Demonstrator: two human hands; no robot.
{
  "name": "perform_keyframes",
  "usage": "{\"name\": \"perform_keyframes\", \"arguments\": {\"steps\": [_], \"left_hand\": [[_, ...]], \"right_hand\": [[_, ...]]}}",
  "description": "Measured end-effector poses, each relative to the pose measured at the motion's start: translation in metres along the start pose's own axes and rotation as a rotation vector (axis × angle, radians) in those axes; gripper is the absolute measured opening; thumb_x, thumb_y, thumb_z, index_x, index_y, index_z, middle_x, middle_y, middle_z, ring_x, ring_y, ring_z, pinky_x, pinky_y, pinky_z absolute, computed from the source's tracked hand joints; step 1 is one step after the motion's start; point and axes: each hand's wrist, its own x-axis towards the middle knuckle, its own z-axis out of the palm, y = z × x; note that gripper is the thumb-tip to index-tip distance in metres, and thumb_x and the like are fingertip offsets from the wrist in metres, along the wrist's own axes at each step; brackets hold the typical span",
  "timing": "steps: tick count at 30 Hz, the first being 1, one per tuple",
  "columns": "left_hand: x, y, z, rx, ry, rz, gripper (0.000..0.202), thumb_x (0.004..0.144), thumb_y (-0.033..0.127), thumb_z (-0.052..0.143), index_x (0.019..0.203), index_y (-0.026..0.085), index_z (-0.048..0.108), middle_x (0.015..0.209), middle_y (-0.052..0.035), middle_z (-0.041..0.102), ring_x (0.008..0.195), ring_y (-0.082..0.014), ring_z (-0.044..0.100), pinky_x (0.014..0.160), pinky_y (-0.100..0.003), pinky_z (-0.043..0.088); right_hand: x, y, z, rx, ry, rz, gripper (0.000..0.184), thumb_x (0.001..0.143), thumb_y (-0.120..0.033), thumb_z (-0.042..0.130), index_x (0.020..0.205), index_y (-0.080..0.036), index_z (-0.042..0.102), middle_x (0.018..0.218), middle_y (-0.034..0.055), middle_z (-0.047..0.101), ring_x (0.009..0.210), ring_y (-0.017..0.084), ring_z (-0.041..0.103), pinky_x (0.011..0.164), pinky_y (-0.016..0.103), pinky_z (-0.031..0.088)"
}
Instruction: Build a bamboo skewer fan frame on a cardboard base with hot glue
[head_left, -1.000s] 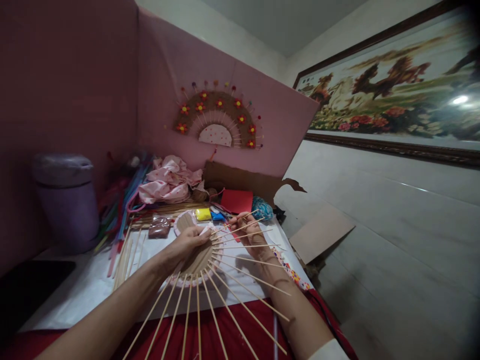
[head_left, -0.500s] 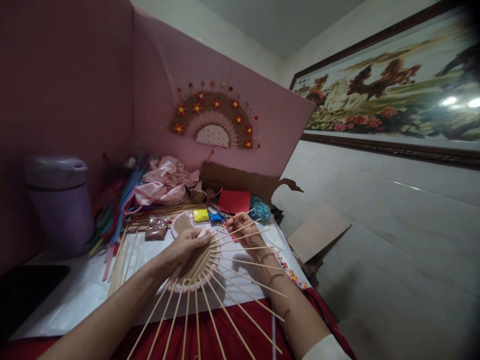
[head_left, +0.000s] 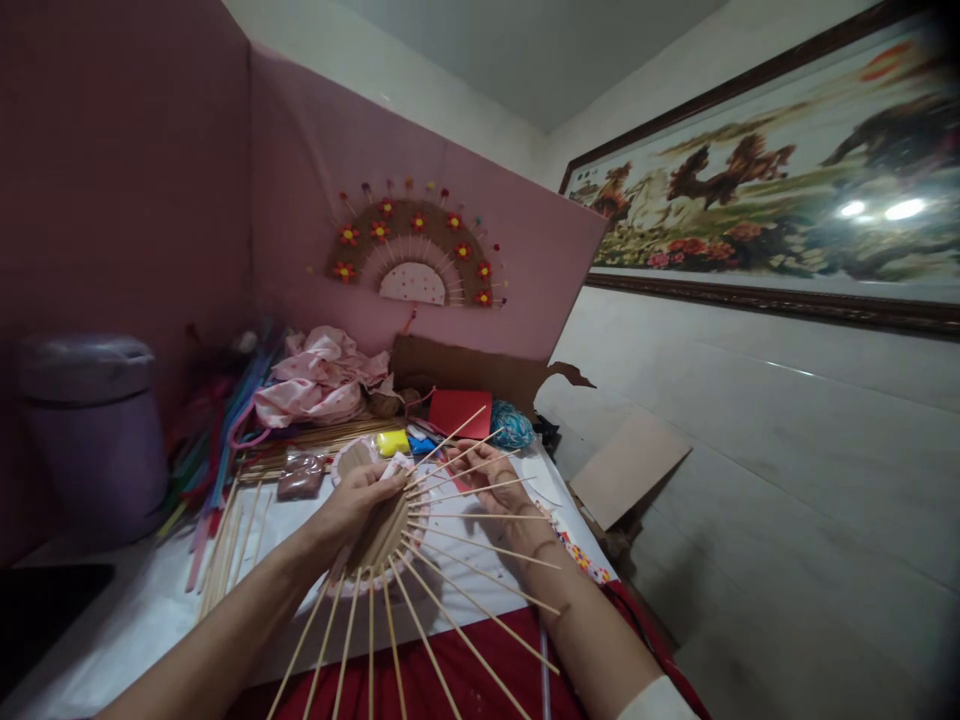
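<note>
My left hand (head_left: 367, 497) is closed on the edge of a rounded cardboard piece (head_left: 379, 540) trimmed with pink-and-white cloth. Thin wooden sticks (head_left: 431, 655) fan out from its rim, toward me and to the right. Behind the upper sticks is my right hand (head_left: 484, 470), its fingers curled with the tips close together; whatever they may hold is hidden. Another rounded cardboard piece (head_left: 354, 460) with the same cloth edging lies just beyond my left hand.
Yellow (head_left: 391, 443) and brown clay packets (head_left: 301, 474), a red sheet (head_left: 460, 413), blue yarn (head_left: 513, 425) and pink cloth (head_left: 322, 375) lie at the back. A purple bin (head_left: 94, 450) stands left. A decorated fan (head_left: 412, 250) hangs on the pink board (head_left: 525, 270).
The view has shifted slightly, so most things sit further left and lower. My right fingers have moved a little below the topmost stick. My left hand keeps its hold on the cardboard.
</note>
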Motion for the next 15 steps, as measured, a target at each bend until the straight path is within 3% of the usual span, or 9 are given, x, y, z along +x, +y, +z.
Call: {"name": "perform_keyframes", "arguments": {"steps": [3, 6, 8, 10, 12, 15], "left_hand": [[0.000, 0.001, -0.002, -0.005, -0.006, 0.018, 0.032, 0.067, 0.041, 0.070, 0.079, 0.013, 0.065, 0.066, -0.0044, 0.068, 0.054, -0.0137, 0.059, 0.052, -0.023, 0.042], [-0.001, 0.001, -0.003, -0.009, -0.019, 0.022, 0.028, 0.069, 0.040, 0.069, 0.077, 0.013, 0.064, 0.064, -0.0034, 0.067, 0.052, -0.0128, 0.059, 0.051, -0.022, 0.041], [-0.001, 0.000, -0.002, -0.007, -0.025, 0.009, 0.027, 0.069, 0.039, 0.069, 0.075, 0.014, 0.064, 0.063, -0.0032, 0.067, 0.052, -0.0127, 0.058, 0.051, -0.022, 0.041], [-0.002, -0.001, 0.000, -0.011, -0.033, 0.000, 0.026, 0.068, 0.039, 0.070, 0.074, 0.014, 0.064, 0.063, -0.0030, 0.066, 0.052, -0.0125, 0.058, 0.051, -0.022, 0.040], [-0.002, -0.002, 0.003, -0.012, -0.033, -0.009, 0.027, 0.066, 0.039, 0.071, 0.073, 0.014, 0.064, 0.063, -0.0026, 0.066, 0.052, -0.0127, 0.057, 0.051, -0.022, 0.040], [-0.002, -0.003, 0.006, 0.002, -0.039, 0.004, 0.028, 0.065, 0.040, 0.072, 0.075, 0.014, 0.065, 0.064, -0.0024, 0.066, 0.054, -0.0129, 0.057, 0.052, -0.022, 0.039]], "right_hand": [[0.005, -0.002, -0.021, -0.061, 0.142, -0.039, 0.022, 0.067, -0.037, 0.066, 0.077, -0.018, 0.060, 0.077, 0.0064, 0.067, 0.062, 0.016, 0.062, 0.058, 0.030, 0.052], [0.010, -0.022, -0.044, -0.161, 0.336, -0.149, 0.028, 0.068, -0.043, 0.063, 0.074, -0.017, 0.058, 0.067, 0.0034, 0.063, 0.050, 0.012, 0.053, 0.047, 0.025, 0.044], [0.011, -0.045, -0.050, -0.251, 0.458, -0.265, 0.029, 0.072, -0.046, 0.059, 0.074, -0.017, 0.057, 0.069, 0.0025, 0.062, 0.055, 0.012, 0.051, 0.050, 0.024, 0.041], [0.008, -0.070, -0.043, -0.360, 0.484, -0.376, 0.024, 0.074, -0.042, 0.061, 0.077, -0.018, 0.061, 0.074, 0.0028, 0.062, 0.066, 0.014, 0.053, 0.061, 0.027, 0.042], [0.001, -0.090, -0.025, -0.504, 0.350, -0.461, 0.015, 0.073, -0.034, 0.066, 0.076, -0.019, 0.066, 0.082, 0.0037, 0.065, 0.081, 0.017, 0.055, 0.076, 0.029, 0.040], [-0.009, -0.102, 0.011, -1.146, -0.231, -0.700, 0.012, 0.081, -0.023, 0.058, 0.088, -0.023, 0.068, 0.097, 0.0046, 0.067, 0.096, 0.019, 0.053, 0.086, 0.034, 0.033]]}}
